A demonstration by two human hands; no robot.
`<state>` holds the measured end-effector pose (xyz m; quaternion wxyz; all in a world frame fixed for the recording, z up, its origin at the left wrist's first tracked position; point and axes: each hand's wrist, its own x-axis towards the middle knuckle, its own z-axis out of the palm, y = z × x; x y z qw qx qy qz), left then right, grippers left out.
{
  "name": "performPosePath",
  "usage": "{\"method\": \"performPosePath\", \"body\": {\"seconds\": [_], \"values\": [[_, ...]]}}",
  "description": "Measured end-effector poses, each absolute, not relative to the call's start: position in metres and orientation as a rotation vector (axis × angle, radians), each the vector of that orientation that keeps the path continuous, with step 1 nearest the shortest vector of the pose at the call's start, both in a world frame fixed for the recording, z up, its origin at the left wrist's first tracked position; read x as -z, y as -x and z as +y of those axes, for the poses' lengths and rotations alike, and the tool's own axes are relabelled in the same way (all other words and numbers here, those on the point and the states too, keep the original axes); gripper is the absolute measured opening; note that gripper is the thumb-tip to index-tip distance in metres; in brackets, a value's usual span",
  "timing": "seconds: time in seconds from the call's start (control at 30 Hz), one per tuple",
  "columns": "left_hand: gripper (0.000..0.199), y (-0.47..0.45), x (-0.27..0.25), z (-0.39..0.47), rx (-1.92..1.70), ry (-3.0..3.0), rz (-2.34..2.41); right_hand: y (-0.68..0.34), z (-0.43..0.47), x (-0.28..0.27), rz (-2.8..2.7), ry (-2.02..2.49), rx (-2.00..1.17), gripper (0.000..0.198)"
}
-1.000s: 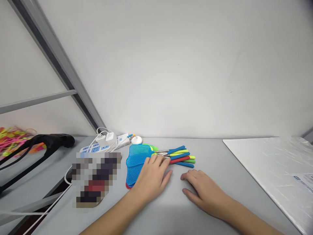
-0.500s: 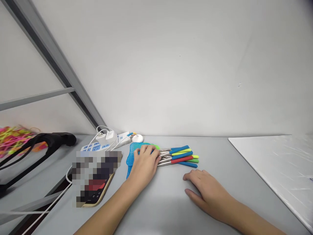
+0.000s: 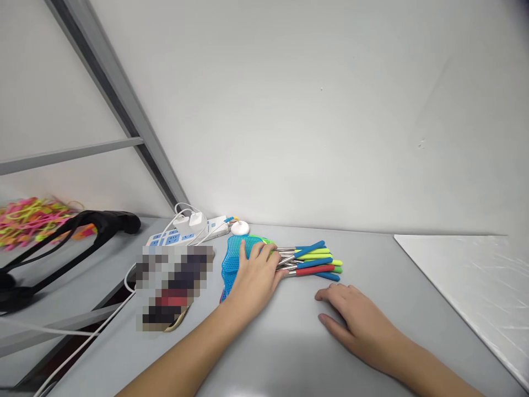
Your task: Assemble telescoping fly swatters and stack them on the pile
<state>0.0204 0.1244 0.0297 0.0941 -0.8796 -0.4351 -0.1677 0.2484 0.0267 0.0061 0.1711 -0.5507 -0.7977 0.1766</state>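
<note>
A pile of fly swatters lies on the grey table, with perforated plastic heads, thin metal shafts and foam grips in blue, yellow, green and red. The top blue swatter head points left; a bit of green head peeks out behind it. My left hand lies over the pile where heads meet shafts, its thumb on the near side and fingers bent over the far side, hiding that stretch. Below the grips, my right hand hovers near or rests on the table, thumb apart from the fingers, holding nothing.
A power strip with white chargers and cables stands at the back left, beside a white round object. A blurred-out phone lies in front. Further left are a black strap-like frame and colourful strands. A white sheet covers the right.
The view has shifted slightly, so everything sits further right. My left index finger has stretched out over the blue head, and the thumb shows against the shafts. My right hand keeps its pose.
</note>
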Motion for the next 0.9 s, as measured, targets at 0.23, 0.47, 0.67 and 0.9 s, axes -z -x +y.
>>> {"method": "performPosePath", "body": {"seconds": [0.23, 0.47, 0.67, 0.9], "values": [[0.017, -0.022, -0.022, 0.131, 0.522, 2.612, -1.358, -0.249, 0.028, -0.006, -2.251, 1.563, -0.545, 0.023], [0.022, -0.031, -0.042, 0.096, 0.579, 2.569, -1.125, -0.250, 0.027, -0.003, -2.172, 1.547, -0.631, 0.021], [0.020, -0.036, -0.037, 0.066, 0.703, 2.742, -0.924, -0.252, 0.022, 0.002, -1.582, 1.329, -1.020, 0.037], [0.018, -0.035, -0.037, 0.070, 0.725, 2.923, -0.849, -0.253, 0.026, -0.010, -0.764, 1.077, -1.524, 0.033]]}}
